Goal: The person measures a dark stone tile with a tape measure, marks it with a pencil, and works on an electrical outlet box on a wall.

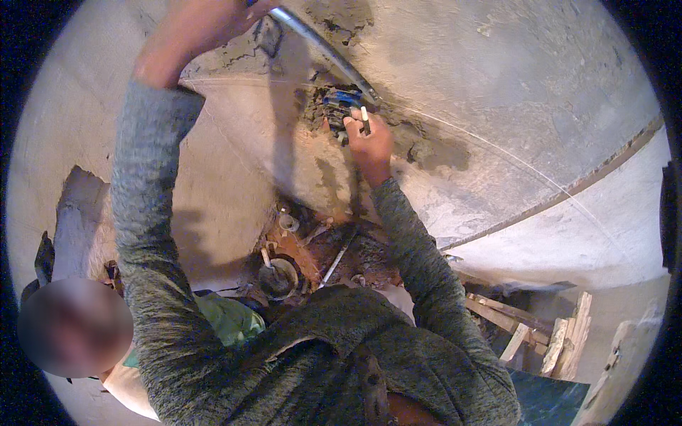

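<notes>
My left hand (206,28), at the top edge, grips the upper end of a long metal bar (320,50) that slants down across the wall. The bar's lower end lies just above a blue box (341,98) set in a rough hole with wet grey mortar (433,149) around it. My right hand (369,145) is at that box, fingers closed on a small white-and-black stick (365,117), perhaps a marker. Part of the box is hidden behind the fingers. A thin string (497,145) runs over the wall beside them.
Another person (76,326) is at lower left, beside a board (74,213). Below are a bucket (277,284) with a handled tool, a small pale container (288,221) and a pale rod (337,257). Stacked timber (575,330) and a dark sheet (543,397) are at lower right.
</notes>
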### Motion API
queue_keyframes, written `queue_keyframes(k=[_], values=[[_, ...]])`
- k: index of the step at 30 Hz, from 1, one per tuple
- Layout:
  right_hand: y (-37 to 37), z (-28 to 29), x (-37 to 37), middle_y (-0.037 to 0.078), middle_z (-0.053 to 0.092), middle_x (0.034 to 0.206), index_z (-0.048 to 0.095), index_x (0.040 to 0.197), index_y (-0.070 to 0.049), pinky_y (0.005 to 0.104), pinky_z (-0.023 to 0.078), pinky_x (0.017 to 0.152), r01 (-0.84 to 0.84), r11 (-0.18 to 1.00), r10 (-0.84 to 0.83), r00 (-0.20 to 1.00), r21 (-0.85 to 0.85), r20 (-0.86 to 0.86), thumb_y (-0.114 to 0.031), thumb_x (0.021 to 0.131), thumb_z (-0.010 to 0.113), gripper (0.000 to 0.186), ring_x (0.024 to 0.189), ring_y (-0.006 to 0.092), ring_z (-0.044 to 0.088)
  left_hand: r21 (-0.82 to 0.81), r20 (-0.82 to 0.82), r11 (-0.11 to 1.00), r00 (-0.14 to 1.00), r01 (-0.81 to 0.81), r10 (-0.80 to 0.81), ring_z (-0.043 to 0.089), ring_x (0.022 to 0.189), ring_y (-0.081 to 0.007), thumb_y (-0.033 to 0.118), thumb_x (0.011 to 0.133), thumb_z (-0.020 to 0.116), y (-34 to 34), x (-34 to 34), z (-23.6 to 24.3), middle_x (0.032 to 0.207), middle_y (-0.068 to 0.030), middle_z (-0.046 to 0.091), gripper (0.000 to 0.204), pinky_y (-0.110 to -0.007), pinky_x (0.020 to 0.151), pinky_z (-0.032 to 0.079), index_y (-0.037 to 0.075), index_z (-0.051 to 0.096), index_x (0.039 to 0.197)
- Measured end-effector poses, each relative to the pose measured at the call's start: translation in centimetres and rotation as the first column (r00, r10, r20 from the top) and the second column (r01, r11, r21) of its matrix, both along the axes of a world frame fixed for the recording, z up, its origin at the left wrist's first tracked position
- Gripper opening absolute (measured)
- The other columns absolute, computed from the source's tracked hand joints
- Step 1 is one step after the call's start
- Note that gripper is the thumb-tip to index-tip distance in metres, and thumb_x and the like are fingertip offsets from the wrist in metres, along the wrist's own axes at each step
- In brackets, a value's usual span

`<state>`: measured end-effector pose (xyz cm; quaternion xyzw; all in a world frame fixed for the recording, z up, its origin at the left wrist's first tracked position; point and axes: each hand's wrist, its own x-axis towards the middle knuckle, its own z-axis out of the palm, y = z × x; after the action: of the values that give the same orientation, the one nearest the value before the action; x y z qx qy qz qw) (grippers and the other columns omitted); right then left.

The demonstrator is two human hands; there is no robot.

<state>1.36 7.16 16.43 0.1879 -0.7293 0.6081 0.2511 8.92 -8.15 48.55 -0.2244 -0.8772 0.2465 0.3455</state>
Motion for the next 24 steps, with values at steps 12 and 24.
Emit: queue_keyframes(k=[12, 24], values=[[0.6, -1.3, -1.1, 0.021, 0.063, 0.086, 0.066, 0.096, -0.002, 0.0462, 0.049, 0.073, 0.034, 0.995, -0.03, 0.999, 0.098, -0.044, -0.023, 0.091, 0.061, 0.023, 0.081, 0.0413, 0.061, 0.947, 0.028, 0.322, 0.995, 0.003, -0.093, 0.058, 0.074, -0.0106, 0.022, 0.089, 0.072, -6.4, 6.6, -13.3, 0.081, -0.0037, 0.067, 0.021, -0.029, 0.067, 0.047, 0.003, 0.072, 0.098], [-0.3, -0.1, -0.3, 0.018, 0.063, 0.087, 0.067, 0.098, 0.001, 0.042, 0.049, 0.073, 0.125, 0.989, -0.114, 0.985, 0.084, -0.13, -0.015, 0.089, 0.064, 0.018, 0.08, 0.0363, 0.062, 0.832, 0.072, -0.48, 0.912, -0.278, -0.403, 0.064, 0.08, -0.0112, 0.021, 0.094, 0.064, -3.4, 9.1, -33.0, 0.092, -0.0034, 0.07, 0.017, -0.026, 0.068, 0.053, 0.005, 0.069, 0.1]])
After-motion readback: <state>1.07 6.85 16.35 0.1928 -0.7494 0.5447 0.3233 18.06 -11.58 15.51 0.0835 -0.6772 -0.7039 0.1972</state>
